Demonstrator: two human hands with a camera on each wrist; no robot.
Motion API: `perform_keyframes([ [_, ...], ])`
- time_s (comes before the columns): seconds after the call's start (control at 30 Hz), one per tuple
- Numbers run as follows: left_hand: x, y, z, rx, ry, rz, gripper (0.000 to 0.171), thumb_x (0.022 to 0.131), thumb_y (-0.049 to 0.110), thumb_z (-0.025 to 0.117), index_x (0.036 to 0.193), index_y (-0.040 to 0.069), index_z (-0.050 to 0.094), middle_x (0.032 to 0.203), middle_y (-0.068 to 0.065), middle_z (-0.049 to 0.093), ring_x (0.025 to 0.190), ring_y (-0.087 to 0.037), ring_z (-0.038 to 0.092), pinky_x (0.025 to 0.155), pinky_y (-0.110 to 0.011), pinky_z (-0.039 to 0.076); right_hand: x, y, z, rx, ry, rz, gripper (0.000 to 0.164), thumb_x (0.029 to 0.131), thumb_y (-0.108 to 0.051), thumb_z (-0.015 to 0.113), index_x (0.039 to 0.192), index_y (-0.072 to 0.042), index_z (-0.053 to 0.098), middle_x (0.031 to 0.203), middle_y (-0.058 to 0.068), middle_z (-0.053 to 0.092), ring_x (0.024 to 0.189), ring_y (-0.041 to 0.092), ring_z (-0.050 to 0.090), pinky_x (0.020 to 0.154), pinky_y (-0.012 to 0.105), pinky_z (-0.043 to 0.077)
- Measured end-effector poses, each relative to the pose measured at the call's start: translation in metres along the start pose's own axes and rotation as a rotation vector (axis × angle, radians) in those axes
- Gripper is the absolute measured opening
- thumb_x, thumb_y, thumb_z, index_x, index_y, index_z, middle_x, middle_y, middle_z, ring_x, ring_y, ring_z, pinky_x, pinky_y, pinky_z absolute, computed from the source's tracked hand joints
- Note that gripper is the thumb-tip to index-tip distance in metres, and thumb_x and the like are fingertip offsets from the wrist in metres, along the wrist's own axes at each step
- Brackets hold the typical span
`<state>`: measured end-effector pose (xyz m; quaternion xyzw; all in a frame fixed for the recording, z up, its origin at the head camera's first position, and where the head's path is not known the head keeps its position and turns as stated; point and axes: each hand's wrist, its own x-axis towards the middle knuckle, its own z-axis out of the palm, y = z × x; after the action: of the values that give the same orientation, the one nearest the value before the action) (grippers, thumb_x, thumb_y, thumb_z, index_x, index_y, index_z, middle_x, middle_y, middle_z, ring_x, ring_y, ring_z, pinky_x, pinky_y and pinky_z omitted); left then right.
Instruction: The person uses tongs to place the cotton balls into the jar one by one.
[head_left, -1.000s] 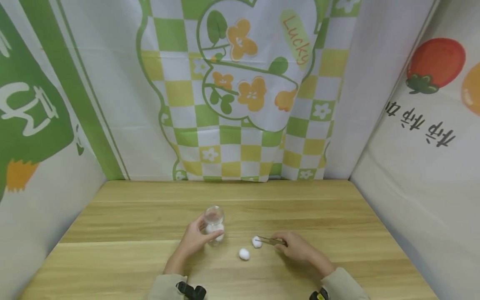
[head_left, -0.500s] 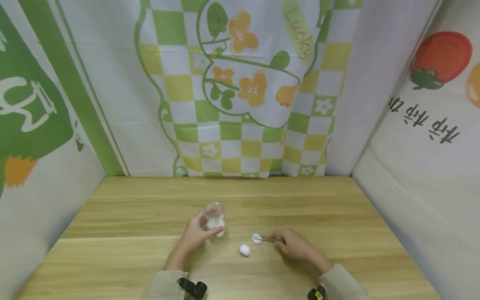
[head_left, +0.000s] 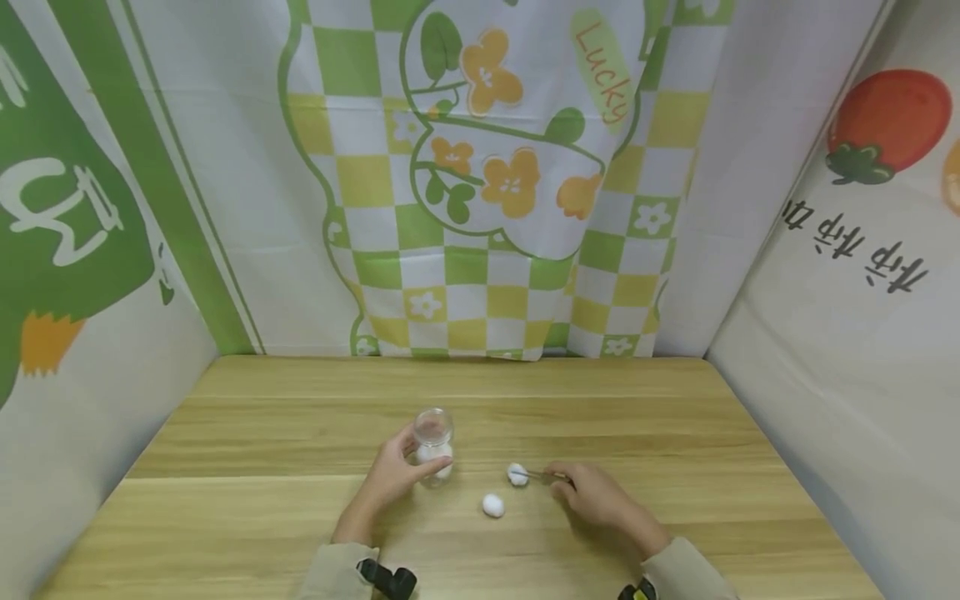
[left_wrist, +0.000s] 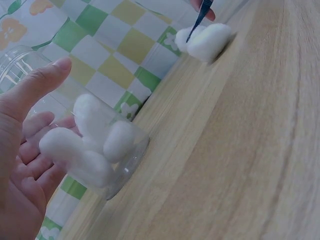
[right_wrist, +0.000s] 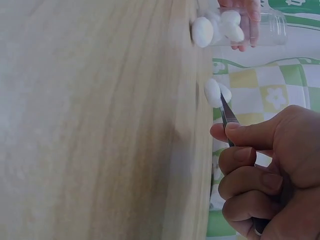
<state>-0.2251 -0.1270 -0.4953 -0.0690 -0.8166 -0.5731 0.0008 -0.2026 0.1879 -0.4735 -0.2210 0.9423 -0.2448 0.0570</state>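
My left hand (head_left: 396,471) grips an open, clear jar (head_left: 433,427) round its side, thumb in front. Inside, several white cotton balls (left_wrist: 85,150) lie at the bottom. My right hand (head_left: 596,493) holds metal tweezers (right_wrist: 228,115), fingers curled round them. Their tips pinch a cotton ball (right_wrist: 212,93), squeezed into two lobes in the right wrist view. Whether this ball still touches the wood is hard to tell. Another cotton ball (head_left: 492,505) lies loose on the table between the hands, closer to the body.
The wooden table (head_left: 300,400) carries everything. A checked green, yellow and white curtain (head_left: 495,275) hangs behind its back edge. Printed cloth walls (head_left: 847,375) stand at both sides.
The tweezers have closed on the farther cotton ball, which has shifted slightly away from the loose ball. The left hand and jar stay in place; the head view moves slightly.
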Motion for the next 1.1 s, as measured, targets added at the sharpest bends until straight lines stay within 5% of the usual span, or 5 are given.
perform_keyframes([
  [0.6,-0.002,0.001,0.001,-0.049,0.006,0.007,0.07,0.077,0.022,0.081,0.138,0.006,0.049,0.138,-0.018,0.057,0.133,-0.041,0.049,0.115,-0.055,0.038,0.001,-0.002,-0.004,-0.003,0.036,-0.025,0.025,0.093,-0.005,0.058,0.116,-0.001,0.066,0.116,0.017,0.07,0.107,0.03,0.068,0.085,0.047,0.057],
  [0.83,-0.001,0.0,0.001,-0.05,0.019,0.004,0.069,0.076,0.02,0.082,0.137,0.007,0.051,0.137,-0.017,0.058,0.132,-0.039,0.05,0.116,-0.054,0.037,0.003,-0.007,-0.006,-0.014,0.055,-0.034,0.024,0.093,-0.008,0.058,0.115,-0.003,0.067,0.107,0.012,0.073,0.079,0.008,0.057,0.063,0.022,0.047],
  [1.1,-0.002,0.001,-0.001,-0.021,-0.012,0.01,0.071,0.079,0.024,0.079,0.14,0.007,0.047,0.14,-0.017,0.055,0.134,-0.041,0.047,0.115,-0.055,0.038,0.007,-0.011,-0.011,0.091,0.055,-0.05,0.025,0.095,-0.007,0.056,0.117,0.0,0.065,0.069,-0.001,0.056,0.053,-0.002,0.034,0.045,0.014,0.031],
])
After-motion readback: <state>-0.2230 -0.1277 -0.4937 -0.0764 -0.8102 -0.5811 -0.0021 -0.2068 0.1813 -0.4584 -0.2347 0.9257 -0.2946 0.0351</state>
